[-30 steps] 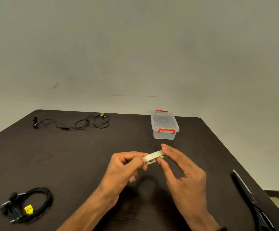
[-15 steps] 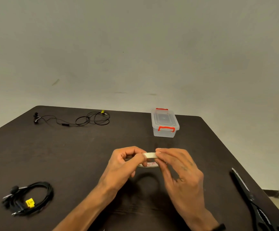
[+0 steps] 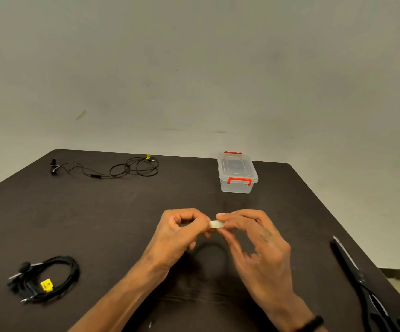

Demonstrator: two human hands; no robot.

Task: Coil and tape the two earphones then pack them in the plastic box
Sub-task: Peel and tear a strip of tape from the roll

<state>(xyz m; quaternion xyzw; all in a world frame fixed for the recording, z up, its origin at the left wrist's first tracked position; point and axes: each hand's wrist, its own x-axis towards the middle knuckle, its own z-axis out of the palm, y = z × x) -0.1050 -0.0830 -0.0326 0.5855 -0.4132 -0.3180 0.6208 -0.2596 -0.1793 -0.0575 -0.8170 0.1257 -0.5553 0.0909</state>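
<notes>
My left hand [image 3: 179, 232] and my right hand [image 3: 256, 243] meet above the middle of the dark table [image 3: 122, 212], both pinching a small white roll of tape [image 3: 216, 224]. Most of the roll is hidden by my fingers. A coiled black earphone [image 3: 48, 277] with a yellow tag lies at the near left. A second black earphone [image 3: 124, 167], loosely spread out, lies at the far left. The clear plastic box [image 3: 237, 172] with red latches stands shut at the far middle right.
Black scissors [image 3: 361, 281] lie along the table's right edge. A plain wall rises behind the table's far edge. A dark band sits on my right wrist.
My hands have closed in around the tape roll and lowered it slightly; less of the roll shows now. The view has tilted a little downward.
</notes>
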